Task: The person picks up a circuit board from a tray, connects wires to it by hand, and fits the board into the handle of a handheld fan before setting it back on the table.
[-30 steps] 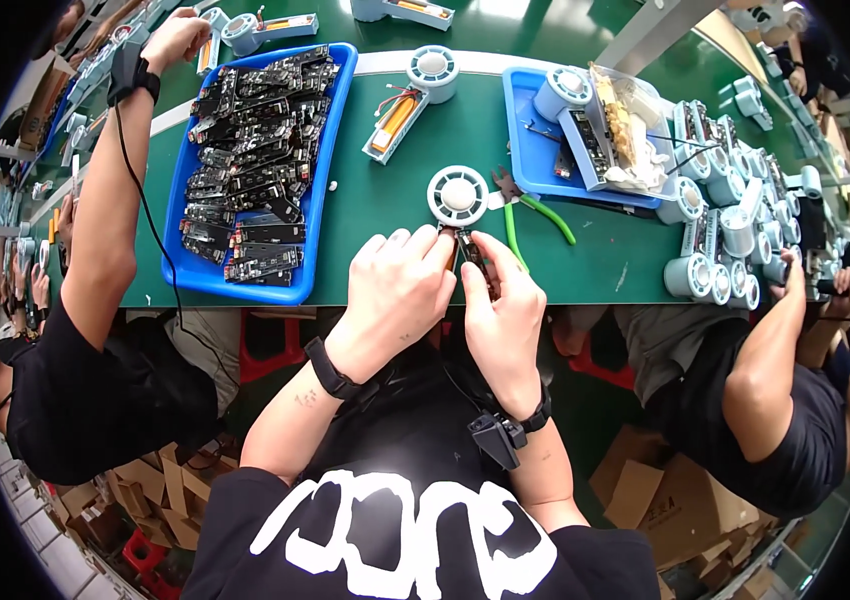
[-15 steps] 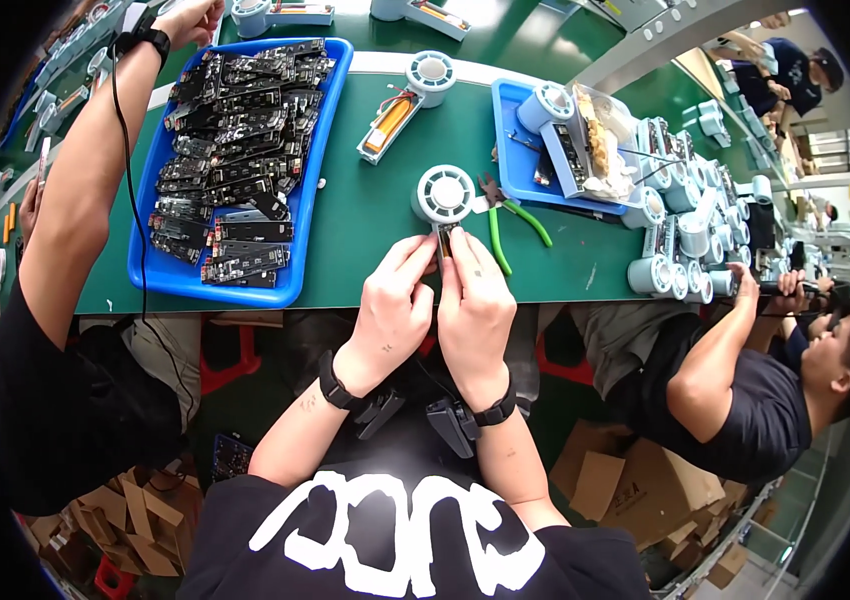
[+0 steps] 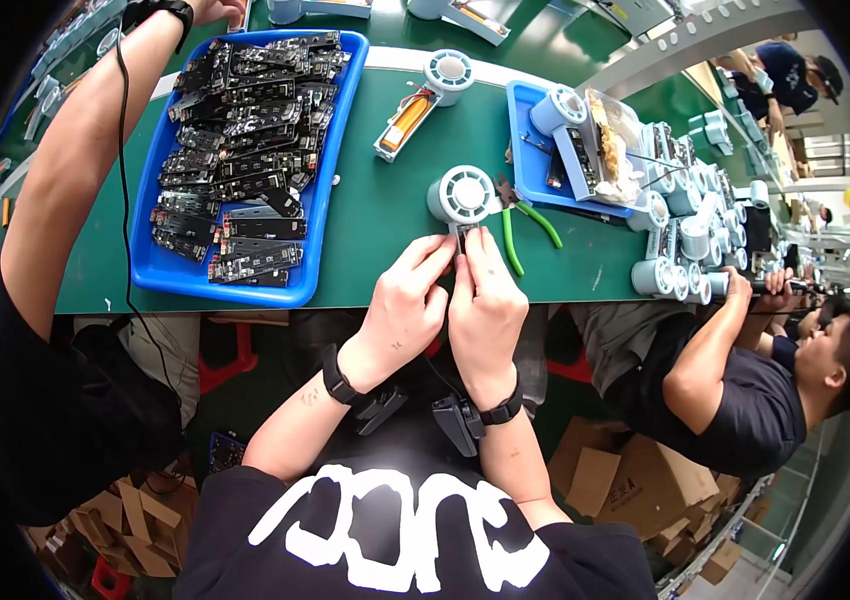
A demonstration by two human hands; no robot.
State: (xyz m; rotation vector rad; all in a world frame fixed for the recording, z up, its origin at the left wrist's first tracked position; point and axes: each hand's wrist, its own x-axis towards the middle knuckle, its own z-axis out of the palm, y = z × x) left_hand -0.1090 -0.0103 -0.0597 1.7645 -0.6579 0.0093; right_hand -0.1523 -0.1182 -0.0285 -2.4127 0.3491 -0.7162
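Note:
Both my hands hold a light blue fan-like housing point(image 3: 445, 203) with a round vented head, at the table's near edge. My left hand point(image 3: 407, 308) is closed on the left side of its handle, fingertips pinching. Against the other side presses my right hand point(image 3: 490, 312), also closed, its thumb and fingers near the left ones. A dark strip, apparently a circuit board point(image 3: 467, 232), shows in the handle between the fingertips; the rest of the handle is hidden. Just right of the head lie cutters point(image 3: 511, 228) with green handles.
A blue tray point(image 3: 311, 292) heaped with black circuit boards stands left. Another housing point(image 3: 413, 118) with an orange-yellow cell lies ahead. A smaller blue tray point(image 3: 523, 170) and many housings point(image 3: 657, 274) sit right. A co-worker's arm point(image 3: 70, 165) reaches along the left; another person point(image 3: 745, 380) works right.
The table and its things sit slightly farther right in the picture, as the view has shifted. My hands keep their hold on the housing. The left co-worker's hand has shifted slightly.

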